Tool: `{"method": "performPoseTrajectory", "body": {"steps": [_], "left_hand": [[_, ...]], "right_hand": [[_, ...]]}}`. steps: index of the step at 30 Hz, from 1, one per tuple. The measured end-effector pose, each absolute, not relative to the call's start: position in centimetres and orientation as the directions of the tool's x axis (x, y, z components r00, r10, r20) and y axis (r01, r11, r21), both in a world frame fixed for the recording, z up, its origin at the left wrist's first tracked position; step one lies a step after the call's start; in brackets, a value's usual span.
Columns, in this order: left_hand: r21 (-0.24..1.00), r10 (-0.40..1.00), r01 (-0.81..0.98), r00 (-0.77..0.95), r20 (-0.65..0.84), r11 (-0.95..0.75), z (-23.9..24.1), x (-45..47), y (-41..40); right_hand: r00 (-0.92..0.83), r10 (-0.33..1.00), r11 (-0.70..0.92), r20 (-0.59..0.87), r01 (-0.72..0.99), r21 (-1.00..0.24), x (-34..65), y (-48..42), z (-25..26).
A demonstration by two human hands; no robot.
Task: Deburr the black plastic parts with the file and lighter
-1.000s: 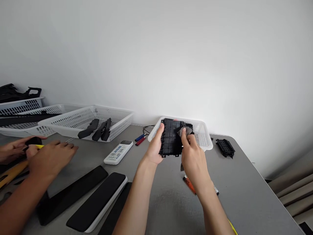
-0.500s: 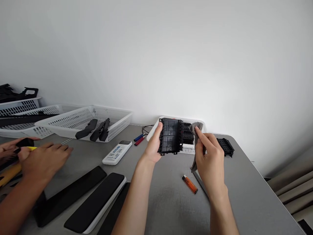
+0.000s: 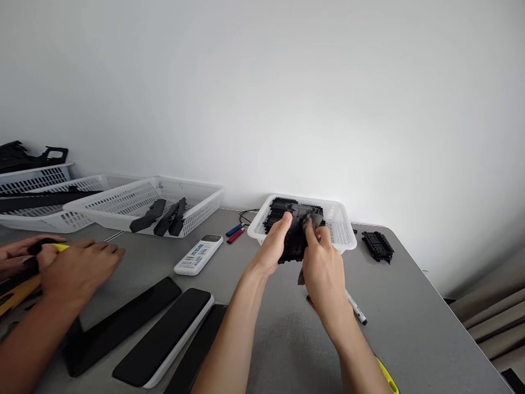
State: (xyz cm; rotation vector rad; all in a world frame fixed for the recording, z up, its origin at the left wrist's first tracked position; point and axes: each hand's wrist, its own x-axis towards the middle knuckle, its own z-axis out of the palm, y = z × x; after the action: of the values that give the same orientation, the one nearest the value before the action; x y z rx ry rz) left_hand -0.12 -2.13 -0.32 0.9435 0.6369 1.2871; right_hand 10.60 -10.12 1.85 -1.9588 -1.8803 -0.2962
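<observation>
My left hand is closed on the edge of a black ribbed plastic part, thumb along its left side. The part is held up, tilted, in front of a white basket. My right hand pinches a grey cloth and presses it on the part's face. A tail of cloth hangs under that hand. Similar black parts lie in the basket, and another black part rests on the table to its right. My right hand hides some of the held part.
A marker and a yellow-edged tool lie by my right forearm. Left of me are a white handheld device, two lighters, long black-topped pieces and a basket of black parts. Another person's hand works at far left.
My right hand has moved left and brought the cloth onto the black part. The part has tilted and shifted slightly right. A marker and yellow edge now show; the orange lighter is mostly covered.
</observation>
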Motion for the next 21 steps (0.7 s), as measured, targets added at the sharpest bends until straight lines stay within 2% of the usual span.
{"method": "performPoseTrajectory", "body": {"steps": [6,12,15,17,19,21], "left_hand": [[0.809,0.987,-0.577,0.161,-0.02,0.111,2.2,-1.5,-2.4],[0.815,0.995,-0.575,0.095,-0.019,0.07,2.7,-2.0,-2.5],[0.84,0.997,-0.539,0.064,-0.044,0.071,2.3,-1.6,-2.5],[0.84,0.998,-0.54,0.064,-0.025,0.056,2.0,-1.4,-2.5],[0.832,0.995,-0.552,0.095,0.001,0.052,1.6,-1.3,-2.5],[0.828,0.985,-0.555,0.17,0.012,0.086,1.2,-1.3,-2.5]], "right_hand": [[-0.127,0.939,0.177,0.319,0.975,-0.132,9.6,-10.6,1.8],[-0.148,0.951,0.214,0.27,0.949,-0.232,9.2,-11.0,1.7],[-0.117,0.939,0.223,0.324,0.923,-0.313,10.0,-11.4,2.2],[-0.091,0.919,0.259,0.383,0.873,-0.414,11.2,-11.8,2.7],[-0.028,0.879,0.309,0.476,0.794,-0.524,12.5,-12.2,3.2],[0.08,0.799,0.358,0.596,0.733,-0.578,13.5,-12.4,3.4]]}}
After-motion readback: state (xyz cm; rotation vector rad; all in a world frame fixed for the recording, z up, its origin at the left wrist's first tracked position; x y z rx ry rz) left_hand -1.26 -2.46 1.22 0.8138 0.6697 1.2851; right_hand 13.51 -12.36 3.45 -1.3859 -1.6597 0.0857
